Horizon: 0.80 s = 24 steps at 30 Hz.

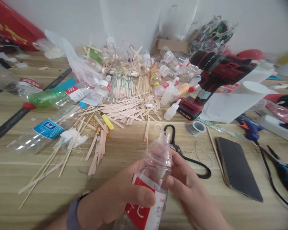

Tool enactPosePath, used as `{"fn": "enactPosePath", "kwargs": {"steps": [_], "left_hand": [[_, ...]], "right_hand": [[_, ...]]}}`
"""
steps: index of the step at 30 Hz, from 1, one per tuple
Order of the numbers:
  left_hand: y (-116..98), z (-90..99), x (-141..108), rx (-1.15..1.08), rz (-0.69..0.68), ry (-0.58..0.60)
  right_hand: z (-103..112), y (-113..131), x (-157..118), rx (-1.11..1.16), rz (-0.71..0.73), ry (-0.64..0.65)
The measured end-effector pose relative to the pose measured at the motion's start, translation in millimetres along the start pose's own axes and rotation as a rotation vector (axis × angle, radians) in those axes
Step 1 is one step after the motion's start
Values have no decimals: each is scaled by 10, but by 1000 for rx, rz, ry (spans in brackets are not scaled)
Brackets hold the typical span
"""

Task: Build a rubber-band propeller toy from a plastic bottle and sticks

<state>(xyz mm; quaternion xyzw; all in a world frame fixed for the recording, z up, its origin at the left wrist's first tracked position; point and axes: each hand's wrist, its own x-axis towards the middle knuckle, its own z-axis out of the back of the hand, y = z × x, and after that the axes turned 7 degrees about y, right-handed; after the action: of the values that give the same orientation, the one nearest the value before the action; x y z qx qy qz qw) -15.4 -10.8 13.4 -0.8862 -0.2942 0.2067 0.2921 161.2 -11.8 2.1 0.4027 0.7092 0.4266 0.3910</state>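
Observation:
A clear plastic bottle [159, 159] with a red and white label is held at the front of the table, its uncapped neck pointing up and away from me. My left hand [124, 191] wraps round its left side, the thumb lying across the label. From the right, my right hand [187, 188] grips the bottle near its shoulder, thumb in front and fingers behind. Just beyond the bottle lie black-handled scissors [176, 147], partly hidden by the bottle and my right hand. The bottle's base runs out of view at the bottom.
Wooden craft sticks [124, 108] spread over the middle, with a yellow cutter [107, 121] beside them. A red cordless drill [216, 73] stands at the right, near a roll of tape [196, 127], a phone [237, 167], a glue gun [251, 127] and pliers [284, 169]. More bottles [48, 127] lie left.

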Motion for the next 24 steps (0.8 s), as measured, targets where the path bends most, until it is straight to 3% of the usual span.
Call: {"fn": "enactPosePath", "kwargs": {"steps": [6, 10, 15, 18, 24], "left_hand": [[2, -11, -6, 156, 57, -39], [-63, 66, -55, 188, 111, -138], [-324, 70, -253, 777, 13, -395], [-368, -20, -285, 1122, -49, -530], [-331, -217, -134, 1481, -26, -410]], "right_hand": [[-47, 17, 24, 170, -88, 71], [-49, 56, 76, 195, -8, 10], [-32, 26, 129, 66, 131, -79], [-99, -28, 110, 58, 170, -99], [-162, -126, -14, 102, 205, -19]]}}
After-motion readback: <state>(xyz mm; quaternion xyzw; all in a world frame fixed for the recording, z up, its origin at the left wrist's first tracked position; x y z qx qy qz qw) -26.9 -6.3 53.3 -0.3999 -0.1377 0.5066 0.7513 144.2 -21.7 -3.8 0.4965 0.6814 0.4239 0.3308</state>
